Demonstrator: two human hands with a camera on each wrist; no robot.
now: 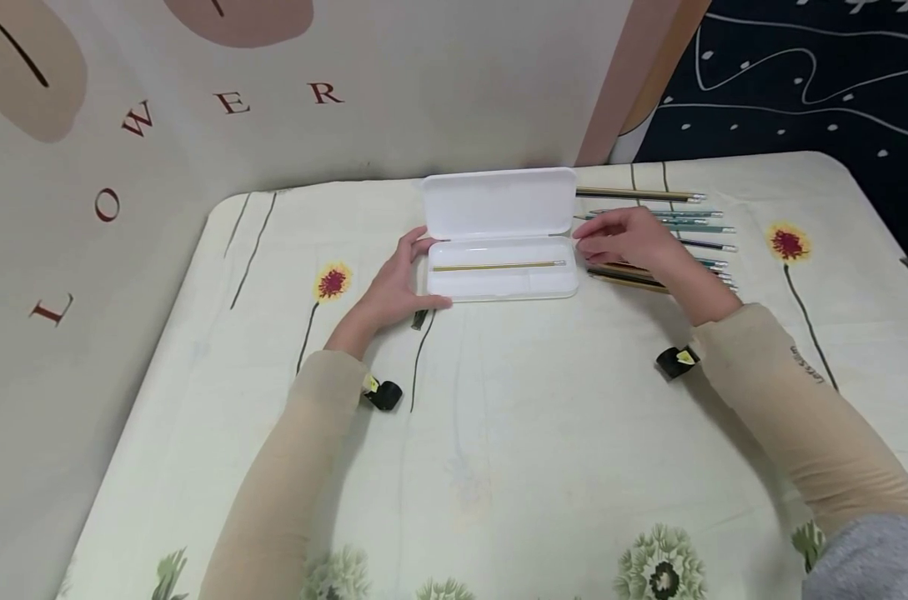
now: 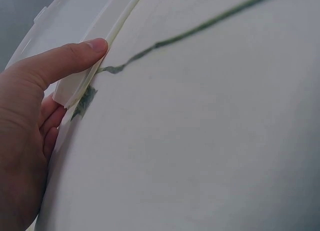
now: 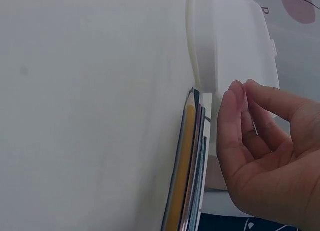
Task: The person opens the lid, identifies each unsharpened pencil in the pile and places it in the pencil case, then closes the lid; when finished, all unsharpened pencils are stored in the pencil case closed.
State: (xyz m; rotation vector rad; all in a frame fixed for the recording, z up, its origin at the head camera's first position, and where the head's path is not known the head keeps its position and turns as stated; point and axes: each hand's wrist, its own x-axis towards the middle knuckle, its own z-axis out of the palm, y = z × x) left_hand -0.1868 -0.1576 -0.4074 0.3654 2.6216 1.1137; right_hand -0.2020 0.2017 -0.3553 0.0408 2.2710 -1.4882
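A white pencil case [image 1: 502,288] lies with its lid [image 1: 500,204] raised at the back, and one gold-striped pencil [image 1: 499,266] lies lengthwise inside it. My left hand [image 1: 396,287] grips the case's left end; in the left wrist view the thumb presses its front edge while the fingers go round the end. My right hand [image 1: 634,242] hovers just beyond the right end, above the pencils. Its fingers bend loosely, thumb and index tips close together, with nothing visible between them. Several pencils [image 3: 185,156] lie in a row under and beside this hand, partly hidden by it.
Another gold-and-black pencil [image 1: 641,195] lies apart behind the row. A pale flowered cloth [image 1: 529,433] covers the table. Behind it rises a lettered curtain-like fabric [image 1: 454,92], with dark patterned cloth [image 1: 799,83] at the back right.
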